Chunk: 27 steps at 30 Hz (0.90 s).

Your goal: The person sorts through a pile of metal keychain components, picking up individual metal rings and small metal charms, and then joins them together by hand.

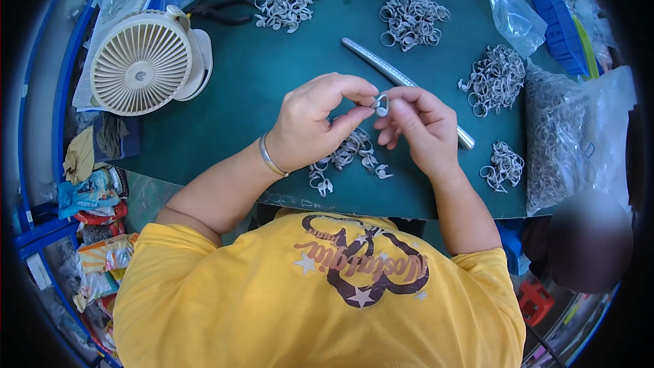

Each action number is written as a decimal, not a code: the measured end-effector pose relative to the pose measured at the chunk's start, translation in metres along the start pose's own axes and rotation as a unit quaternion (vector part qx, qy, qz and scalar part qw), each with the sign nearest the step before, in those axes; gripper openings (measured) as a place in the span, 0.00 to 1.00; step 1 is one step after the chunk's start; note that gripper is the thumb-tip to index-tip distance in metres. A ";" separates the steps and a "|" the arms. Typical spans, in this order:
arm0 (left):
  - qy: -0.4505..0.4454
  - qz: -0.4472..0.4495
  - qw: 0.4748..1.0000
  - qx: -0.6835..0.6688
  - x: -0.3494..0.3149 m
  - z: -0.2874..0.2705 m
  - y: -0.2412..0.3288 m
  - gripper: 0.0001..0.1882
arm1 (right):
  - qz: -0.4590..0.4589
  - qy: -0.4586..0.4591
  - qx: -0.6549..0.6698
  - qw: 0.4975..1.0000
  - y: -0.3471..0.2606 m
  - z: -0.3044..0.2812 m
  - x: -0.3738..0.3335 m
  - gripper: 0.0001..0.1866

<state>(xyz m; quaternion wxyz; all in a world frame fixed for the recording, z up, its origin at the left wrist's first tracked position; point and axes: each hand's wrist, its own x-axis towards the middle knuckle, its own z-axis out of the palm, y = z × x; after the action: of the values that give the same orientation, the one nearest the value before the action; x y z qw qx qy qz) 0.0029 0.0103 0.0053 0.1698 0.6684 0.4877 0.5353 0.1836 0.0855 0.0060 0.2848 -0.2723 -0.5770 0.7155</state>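
Between the fingertips of both hands is a small silver-grey ring [382, 110] with a rounded head. My left hand [306, 119] pinches it at one side with thumb and forefinger. On the other side my right hand [432, 129] grips it between thumb and fingers, the other fingers curled beneath. Partly hidden below the hands lies a loose heap of similar rings [351, 150]. A tapered metal ring mandrel [378, 63] slants across the table behind the right hand, which covers part of it.
More ring piles lie at the far left [289, 3], far middle [413, 20], right [497, 82] and near right [504, 165] of the green table [238, 102]. A full plastic bag [572, 136] stands right. A white fan [141, 65] and dark pliers [221, 12] occupy the left.
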 end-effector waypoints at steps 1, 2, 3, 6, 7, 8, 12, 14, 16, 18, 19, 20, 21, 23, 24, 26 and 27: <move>-0.010 0.017 1.000 0.014 0.001 0.000 -0.001 0.13 | -0.014 0.002 -0.026 1.000 0.000 0.002 -0.001 0.08; -0.009 0.019 1.000 0.015 0.001 0.000 -0.001 0.13 | -0.016 0.002 -0.028 0.999 0.000 0.003 -0.001 0.08; 0.003 0.003 1.000 -0.010 0.001 0.002 -0.002 0.12 | -0.050 0.016 -0.043 0.998 0.002 0.003 -0.002 0.08; 0.031 -0.073 0.992 -0.100 -0.002 0.011 -0.006 0.11 | -0.125 0.049 -0.061 0.989 0.007 0.004 -0.001 0.10; 0.046 -0.135 0.976 -0.166 -0.004 0.012 -0.007 0.10 | -0.163 0.069 -0.062 0.982 0.009 0.004 0.000 0.11; 0.046 -0.134 0.976 -0.166 -0.004 0.011 -0.006 0.10 | -0.172 0.066 -0.076 0.980 0.011 0.002 0.000 0.14; 0.004 -0.192 0.951 -0.243 -0.003 0.008 0.000 0.10 | -0.227 0.066 -0.118 0.964 0.015 -0.001 0.000 0.13; -0.009 -0.186 0.953 -0.240 -0.003 0.007 0.000 0.10 | -0.274 0.049 -0.200 0.939 0.015 -0.002 0.001 0.12; -0.025 -0.140 0.974 -0.174 -0.003 0.007 -0.004 0.07 | -0.266 0.053 -0.189 0.944 0.016 0.001 0.001 0.11; -0.012 -0.134 0.977 -0.166 -0.003 0.007 -0.003 0.06 | -0.259 0.056 -0.177 0.948 0.014 0.003 0.001 0.10; 0.000 -0.128 0.979 -0.157 -0.003 0.007 -0.003 0.05 | -0.215 0.067 -0.129 0.966 0.012 0.003 0.001 0.10; 0.001 -0.128 0.979 -0.156 -0.003 0.006 -0.004 0.05 | -0.170 0.078 -0.080 0.979 0.010 0.003 0.001 0.11; -0.003 -0.116 0.981 -0.158 -0.003 0.006 -0.004 0.06 | -0.169 0.077 -0.080 0.979 0.009 0.001 0.000 0.11; -0.006 -0.106 0.982 -0.159 -0.004 0.004 -0.005 0.07 | -0.109 0.029 -0.088 0.990 0.006 -0.003 -0.002 0.11; -0.008 -0.102 0.985 -0.141 -0.004 0.005 -0.006 0.07 | -0.142 0.024 -0.122 0.982 0.009 -0.001 -0.001 0.11; -0.011 -0.099 0.987 -0.125 -0.003 0.004 -0.007 0.07 | -0.121 0.018 -0.109 0.987 0.007 0.000 -0.002 0.11; -0.015 -0.083 0.991 -0.102 -0.001 0.002 -0.006 0.07 | -0.101 0.009 -0.095 0.990 0.007 0.000 -0.002 0.10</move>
<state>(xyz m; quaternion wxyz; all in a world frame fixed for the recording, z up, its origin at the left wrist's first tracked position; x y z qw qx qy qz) 0.0020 0.0134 -0.0008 0.2881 0.6130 0.4817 0.5560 0.1843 0.0833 -0.0003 0.3337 -0.2451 -0.6644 0.6222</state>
